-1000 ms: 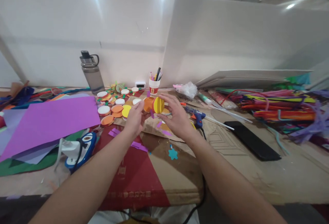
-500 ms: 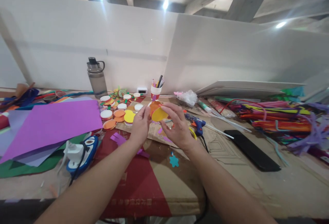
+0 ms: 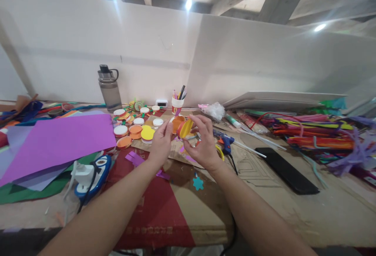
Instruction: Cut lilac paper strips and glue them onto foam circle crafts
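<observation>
My left hand (image 3: 162, 140) pinches an orange disc (image 3: 177, 123) at its left edge, above the cardboard. A yellow disc (image 3: 186, 129) is held by my right hand (image 3: 202, 140), its thumb and fingers curved round the right side. The yellow disc is tilted and overlaps the orange one; whether the two are joined cannot be made out. Left of my hands lie yellow discs (image 3: 147, 132), orange discs (image 3: 135, 131) and white round pieces (image 3: 120, 131). Purple paper strips (image 3: 134, 158) rest on the red part of the cardboard, and a teal flower-shaped piece (image 3: 197, 183) lies nearer the front.
Purple sheets (image 3: 73, 138) and a power strip (image 3: 95, 177) lie left. A bottle (image 3: 109, 91) and pen cup (image 3: 177, 105) stand behind. On the right are a blue glue gun (image 3: 227, 143), black phone-like slab (image 3: 288, 172) and coloured pipe cleaners (image 3: 314, 132).
The yellow disc has turned from facing me broadly to a steeper, narrower angle, showing a reddish edge. My right fingers have shifted slightly with it. My left hand has barely moved.
</observation>
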### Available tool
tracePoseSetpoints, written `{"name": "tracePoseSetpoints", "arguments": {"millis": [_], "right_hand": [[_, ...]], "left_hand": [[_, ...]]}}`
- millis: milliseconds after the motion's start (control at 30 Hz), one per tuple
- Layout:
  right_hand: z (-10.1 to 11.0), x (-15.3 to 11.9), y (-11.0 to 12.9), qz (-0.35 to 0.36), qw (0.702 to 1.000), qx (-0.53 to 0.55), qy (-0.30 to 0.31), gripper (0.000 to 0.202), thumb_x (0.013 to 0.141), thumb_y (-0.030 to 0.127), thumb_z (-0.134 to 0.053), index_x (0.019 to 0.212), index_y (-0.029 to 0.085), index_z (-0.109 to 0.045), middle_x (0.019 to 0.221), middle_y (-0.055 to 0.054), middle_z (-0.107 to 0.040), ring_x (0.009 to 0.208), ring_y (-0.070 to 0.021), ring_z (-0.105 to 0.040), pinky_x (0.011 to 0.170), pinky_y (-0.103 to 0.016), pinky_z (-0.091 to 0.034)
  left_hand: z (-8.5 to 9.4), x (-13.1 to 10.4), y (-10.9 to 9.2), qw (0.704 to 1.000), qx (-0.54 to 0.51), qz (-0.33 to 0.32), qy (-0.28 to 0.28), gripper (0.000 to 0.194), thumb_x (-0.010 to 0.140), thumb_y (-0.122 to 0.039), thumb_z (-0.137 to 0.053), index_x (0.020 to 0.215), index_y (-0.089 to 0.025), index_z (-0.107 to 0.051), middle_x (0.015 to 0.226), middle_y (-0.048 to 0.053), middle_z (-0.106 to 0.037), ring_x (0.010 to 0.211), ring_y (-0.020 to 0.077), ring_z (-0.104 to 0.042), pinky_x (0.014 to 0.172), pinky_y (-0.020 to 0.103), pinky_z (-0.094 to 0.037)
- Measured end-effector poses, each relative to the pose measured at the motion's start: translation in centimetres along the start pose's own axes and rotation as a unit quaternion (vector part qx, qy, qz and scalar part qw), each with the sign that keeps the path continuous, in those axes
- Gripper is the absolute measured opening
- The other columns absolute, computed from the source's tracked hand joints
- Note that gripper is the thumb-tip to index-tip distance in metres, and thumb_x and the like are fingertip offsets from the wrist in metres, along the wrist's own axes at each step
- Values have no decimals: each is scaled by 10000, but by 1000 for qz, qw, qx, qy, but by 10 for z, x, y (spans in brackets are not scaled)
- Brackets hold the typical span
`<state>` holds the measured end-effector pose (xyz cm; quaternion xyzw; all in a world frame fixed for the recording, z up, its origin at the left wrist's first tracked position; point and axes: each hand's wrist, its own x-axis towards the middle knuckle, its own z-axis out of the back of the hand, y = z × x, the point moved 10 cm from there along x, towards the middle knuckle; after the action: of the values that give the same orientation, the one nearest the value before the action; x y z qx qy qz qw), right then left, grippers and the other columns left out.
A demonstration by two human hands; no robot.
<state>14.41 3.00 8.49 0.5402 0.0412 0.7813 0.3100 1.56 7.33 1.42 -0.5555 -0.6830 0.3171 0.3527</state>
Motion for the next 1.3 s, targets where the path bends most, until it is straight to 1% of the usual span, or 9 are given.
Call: {"name": "tracePoseSetpoints", "arguments": {"millis": [100, 200, 500, 667, 933, 1000, 1067, 1200, 1300], "right_hand": [[-2, 0, -3, -14, 1000, -16, 8, 690, 745, 145, -614, 1367, 283, -349, 1285, -114, -403, 1193, -266, -436, 829, -409, -550], [-3, 0, -1, -10, 999, -27, 13, 654, 757, 162, -615, 1350, 274, -363, 1276, -116, -423, 1201, -270, -432, 866, -428, -526], [-4, 0, 1, 1, 999, -40, 17, 644, 754, 184, -620, 1345, 270, -377, 1272, -120, -448, 1203, -282, -444, 894, -461, -504], [-4, 0, 0, 3, 999, -39, 14, 639, 756, 178, -622, 1342, 266, -380, 1275, -120, -449, 1202, -277, -444, 906, -460, -498], [-3, 0, -2, -21, 999, -21, 14, 620, 750, 197, -634, 1327, 269, -421, 1273, -116, -454, 1190, -272, -454, 876, -440, -510], [-2, 0, -12, -65, 998, 15, 1, 602, 748, 229, -646, 1312, 268, -440, 1272, -113, -463, 1134, -254, -496, 841, -415, -522], [-3, -2, -31, -141, 986, 84, -13, 563, 762, 283, -639, 1293, 266, -453, 1272, -104, -490, 1048, -224, -547, 806, -382, -528], [-17, -13, -71, -294, 921, 253, -19, 469, 780, 391, -610, 1208, 225, -514, 1188, -84, -596, 918, -178, -597, 739, -310, -504], [-29, -22, -87, -372, 880, 294, 6, 456, 739, 444, -646, 1119, 201, -575, 1087, -67, -639, 810, -151, -597, 636, -257, -459]], "left_hand": [[-6, 1, -7, 998, 18, -53, 42, 203, 837, -350, -596, 964, -215, -681, 1023, 45, -677, 898, 162, -639, 778, 260, -512], [-7, 1, -6, 997, 7, -64, 52, 208, 832, -338, -604, 980, -216, -683, 1048, 49, -676, 907, 164, -643, 791, 264, -513], [-6, 1, -4, 997, -9, -64, 42, 209, 818, -317, -622, 982, -207, -692, 1065, 54, -681, 979, 169, -635, 849, 263, -499], [-10, 0, -7, 996, -1, -72, 56, 198, 830, -319, -606, 964, -202, -692, 1077, 56, -679, 998, 180, -631, 863, 279, -503], [-9, -2, -3, 998, -41, -35, 37, 178, 804, -296, -639, 929, -182, -691, 1011, 54, -692, 938, 174, -652, 846, 281, -508], [-7, 0, 0, 998, -55, -17, 30, 185, 808, -313, -636, 930, -181, -678, 985, 57, -696, 905, 170, -659, 829, 286, -515], [-2, 3, 8, 998, -67, 19, 11, 192, 823, -320, -619, 945, -178, -661, 975, 61, -698, 836, 155, -664, 784, 290, -530], [13, 7, 28, 992, -53, 104, -38, 189, 853, -306, -573, 933, -149, -641, 895, 72, -702, 684, 134, -651, 667, 283, -545], [16, 7, 35, 990, -29, 135, -41, 172, 835, -300, -592, 889, -144, -639, 794, 62, -695, 621, 136, -641, 612, 271, -541]]}}
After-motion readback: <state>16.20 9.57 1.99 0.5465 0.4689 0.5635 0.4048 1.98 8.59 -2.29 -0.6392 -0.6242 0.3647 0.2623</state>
